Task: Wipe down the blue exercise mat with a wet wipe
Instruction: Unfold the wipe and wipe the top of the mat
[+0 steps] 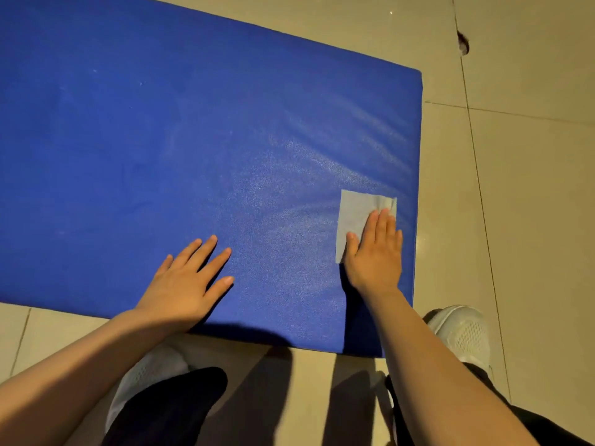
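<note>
Knees & white shoes at near edge. L hand flat on mat, fingers spread, bracing. R hand flat, pressing wipe near mat's right edge. Wiping underway; next: sweep left w/ steady pressure.

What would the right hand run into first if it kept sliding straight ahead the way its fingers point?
Nothing solid: the right hand would push the wet wipe along bare blue mat toward its far edge, then tiled floor.
</note>
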`<state>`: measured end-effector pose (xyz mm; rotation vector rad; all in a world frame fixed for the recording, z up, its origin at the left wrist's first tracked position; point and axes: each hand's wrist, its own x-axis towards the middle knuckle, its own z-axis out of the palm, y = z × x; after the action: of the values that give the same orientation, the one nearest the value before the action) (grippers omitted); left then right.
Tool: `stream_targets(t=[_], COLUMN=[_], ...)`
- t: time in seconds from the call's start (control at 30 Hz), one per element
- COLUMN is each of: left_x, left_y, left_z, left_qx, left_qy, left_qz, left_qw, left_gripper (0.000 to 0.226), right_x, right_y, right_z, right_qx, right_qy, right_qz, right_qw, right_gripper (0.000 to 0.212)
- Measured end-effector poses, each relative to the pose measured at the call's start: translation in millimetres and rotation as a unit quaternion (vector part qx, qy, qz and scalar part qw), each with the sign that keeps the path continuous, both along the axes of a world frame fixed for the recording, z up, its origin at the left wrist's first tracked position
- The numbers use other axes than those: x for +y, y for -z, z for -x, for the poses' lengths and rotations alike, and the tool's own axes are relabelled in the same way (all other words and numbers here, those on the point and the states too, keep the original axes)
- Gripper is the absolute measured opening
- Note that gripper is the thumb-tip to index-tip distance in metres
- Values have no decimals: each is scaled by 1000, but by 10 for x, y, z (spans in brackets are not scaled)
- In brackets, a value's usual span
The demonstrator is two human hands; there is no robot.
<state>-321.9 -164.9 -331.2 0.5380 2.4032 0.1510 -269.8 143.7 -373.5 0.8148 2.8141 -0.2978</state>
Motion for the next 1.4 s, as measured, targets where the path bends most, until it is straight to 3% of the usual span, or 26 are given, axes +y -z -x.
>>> stream_targets(t=[0.07, 0.2, 0.3, 0.4, 0.53, 0.73, 0.83, 0.93, 1.07, 1.2, 1.4], left_x=[36, 74, 148, 201, 254, 362, 443, 532, 545, 520, 631], left_y=[-57, -89, -58, -35, -19, 9, 28, 69, 108, 134, 196], left_z=[53, 229, 343, 442, 570, 699, 743, 787, 826, 952, 1332], left_qx=[9, 35, 36, 47, 69, 94, 90, 72, 68, 69, 121], left_qy=[-27, -61, -83, -90, -102, -116, -113, -140, -140, -127, -185], left_qz=[-37, -79, -82, -92, -101, -102, -98, -79, -89, -89, -79], left_qw=[999, 994, 993, 991, 987, 984, 985, 984, 984, 985, 972], left_gripper=[90, 78, 77, 76, 77, 77, 78, 73, 75, 78, 68], right_x=[-230, -820, -945, -734, -150, 673, 187, -342, -298, 171, 863], right_y=[21, 128, 175, 205, 242, 112, 148, 134, 128, 152, 74], right_z=[109, 413, 598, 692, 961, 1132, 1208, 1276, 1331, 1463, 1651], right_qx=[28, 82, 96, 92, 88, 59, 64, 84, 87, 87, 91], right_qy=[-34, -256, -280, -223, -50, 125, 60, -88, -212, -85, 165], right_qz=[-10, 48, 63, 54, -15, -17, 4, 56, 80, 62, 59], right_qw=[999, 962, 953, 969, 995, 990, 996, 991, 970, 991, 980], right_gripper=[70, 64, 71, 74, 66, 62, 67, 71, 74, 80, 62])
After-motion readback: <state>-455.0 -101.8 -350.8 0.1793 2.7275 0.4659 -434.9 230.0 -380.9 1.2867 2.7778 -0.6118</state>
